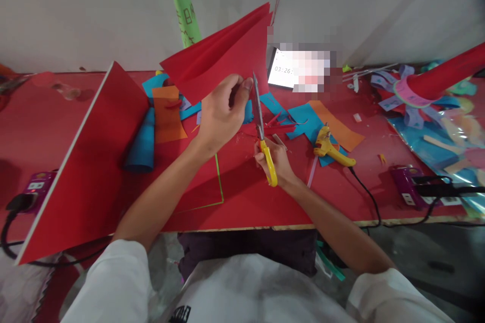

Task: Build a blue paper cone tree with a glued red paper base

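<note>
Pinched in my left hand (223,108) is a folded sheet of red paper (231,55), raised above the table with its layers fanned at the top edge. My right hand (278,161) grips yellow-handled scissors (268,161), blades pointing up. The blade tips reach the paper's lower right part, close to my left thumb; whether they are cutting into it I cannot tell. Below the blades lie small red paper strips (280,128). A yellow glue gun (329,149) rests on the table right of my right hand.
Blue paper (305,120) and orange paper (337,126) lie near the glue gun. A red board (91,161) stands at the left beside a rolled blue paper (142,146). Purple power strips (407,186) with black cords sit at both sides. A lit screen (288,73) leans at the back.
</note>
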Motion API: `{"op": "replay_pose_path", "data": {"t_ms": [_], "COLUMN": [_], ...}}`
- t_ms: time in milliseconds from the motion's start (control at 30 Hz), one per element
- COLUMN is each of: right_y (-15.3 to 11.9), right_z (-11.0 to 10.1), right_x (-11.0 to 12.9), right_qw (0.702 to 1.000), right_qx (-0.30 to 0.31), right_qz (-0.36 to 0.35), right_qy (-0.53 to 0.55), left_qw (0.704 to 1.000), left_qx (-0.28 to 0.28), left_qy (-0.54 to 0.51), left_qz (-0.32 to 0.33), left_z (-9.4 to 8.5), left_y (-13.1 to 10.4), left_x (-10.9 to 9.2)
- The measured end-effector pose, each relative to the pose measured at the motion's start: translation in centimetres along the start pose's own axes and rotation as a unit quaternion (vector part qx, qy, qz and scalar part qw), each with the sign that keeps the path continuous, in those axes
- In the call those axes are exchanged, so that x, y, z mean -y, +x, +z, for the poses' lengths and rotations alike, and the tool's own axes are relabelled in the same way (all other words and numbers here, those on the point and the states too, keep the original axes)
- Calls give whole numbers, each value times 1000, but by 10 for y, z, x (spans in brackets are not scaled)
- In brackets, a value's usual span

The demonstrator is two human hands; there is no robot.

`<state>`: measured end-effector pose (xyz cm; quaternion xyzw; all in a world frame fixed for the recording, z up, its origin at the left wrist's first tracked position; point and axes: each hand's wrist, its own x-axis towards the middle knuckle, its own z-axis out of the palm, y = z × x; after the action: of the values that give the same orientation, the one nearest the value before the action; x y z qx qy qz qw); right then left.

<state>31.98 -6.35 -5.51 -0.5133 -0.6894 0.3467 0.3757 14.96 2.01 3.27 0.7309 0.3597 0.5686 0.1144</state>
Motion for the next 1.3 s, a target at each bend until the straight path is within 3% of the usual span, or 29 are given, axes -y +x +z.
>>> {"op": "replay_pose_path", "data": {"t_ms": [367,767,1300], "right_y": [-1,0,-1], "right_z": [0,-2,1], "right_x": [-2,-1,-6], "right_qw": [1000,999,999], "right_qx": [-7,-28,-24], "right_qz": [-4,-8,11], "right_qy": [0,-31,-28], "left_qw": [998,1000,1000], "left_qx": [30,22,-9], "left_qy": [-31,14,1], "left_qz": [-43,6,3], "left_z": [-1,-1,3], "left_y": [-2,5,1], "left_x": [7,4,1]}}
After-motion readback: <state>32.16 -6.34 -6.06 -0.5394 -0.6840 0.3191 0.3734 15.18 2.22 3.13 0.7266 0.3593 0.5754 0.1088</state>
